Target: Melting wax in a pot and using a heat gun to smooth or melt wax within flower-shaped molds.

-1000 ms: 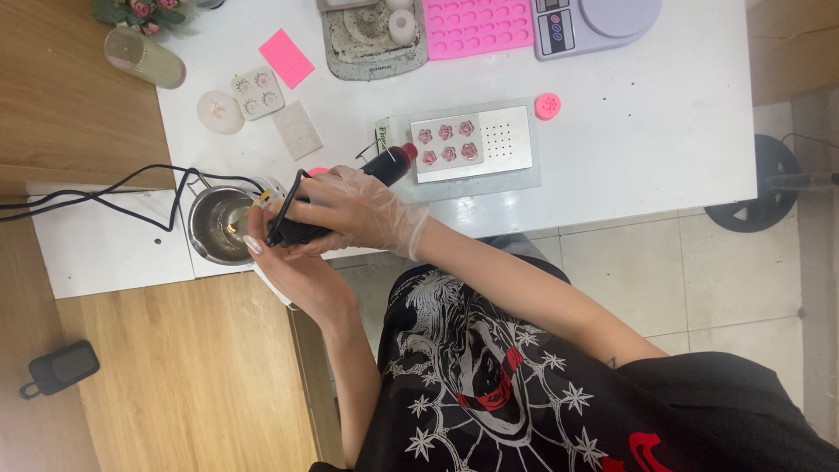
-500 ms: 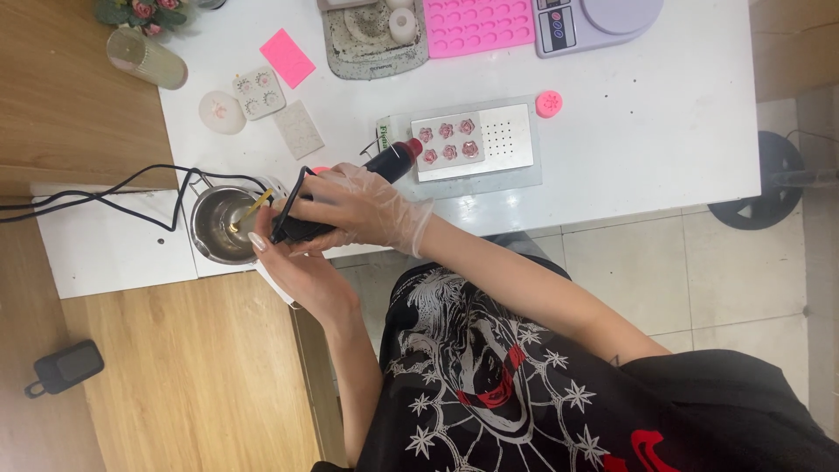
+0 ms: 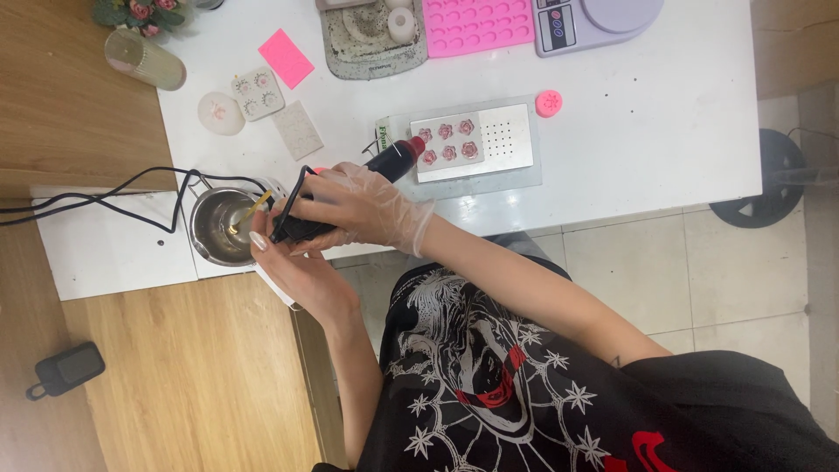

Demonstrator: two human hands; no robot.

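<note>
Right hand (image 3: 363, 210), gloved, clamps the black corded tool (image 3: 341, 197); bare left hand (image 3: 293, 271) cups beneath, grip unclear. Tool sits at the table edge (image 3: 489, 214) beside the steel pot (image 3: 218, 225). Risk: cord (image 3: 114, 197) snagging the pot, tipping it. Open room lies far right.

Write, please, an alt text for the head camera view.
A person's gloved right hand grips a black corded tool while the bare left hand steadies it beside a small steel pot. Behind, a metal plate carries pink rose shapes.
</note>
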